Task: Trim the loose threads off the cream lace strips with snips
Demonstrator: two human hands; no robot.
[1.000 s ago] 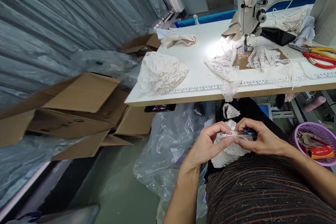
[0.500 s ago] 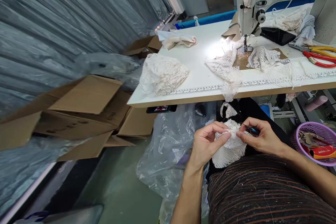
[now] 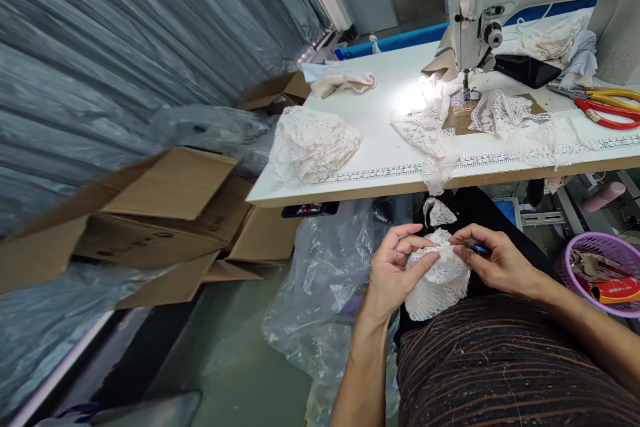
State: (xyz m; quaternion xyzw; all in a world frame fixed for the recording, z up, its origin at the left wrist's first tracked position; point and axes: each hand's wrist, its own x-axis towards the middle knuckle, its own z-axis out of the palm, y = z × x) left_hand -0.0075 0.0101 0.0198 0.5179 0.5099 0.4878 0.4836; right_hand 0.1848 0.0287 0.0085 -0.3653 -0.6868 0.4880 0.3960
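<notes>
A gathered piece of white lace fabric [image 3: 437, 287] lies over my lap, below the table edge. My left hand [image 3: 400, 263] pinches its upper edge between thumb and fingers, the other fingers partly raised. From the other side, my right hand [image 3: 493, 260] has its thumb and forefinger closed at the same lace edge. A slim dark-and-blue tool [image 3: 477, 248] sits in the right hand; its kind is not clear, and the fingers cover part of it. Just beyond the hands, a small white lace scrap [image 3: 440, 212] rests on the dark trousers.
The sewing machine [image 3: 467, 27] stands on the white table [image 3: 380, 140] with lace near its needle. A lace pile [image 3: 313, 147] lies left, red-handled pliers [image 3: 605, 113] right. Cardboard boxes [image 3: 170, 183], a clear plastic bag [image 3: 320, 280] and a purple basket [image 3: 567, 260] are lower down.
My right hand has shifted slightly at the lace edge, and its tool has turned flatter. The left fingers have lifted and spread a little. The view has moved slightly.
</notes>
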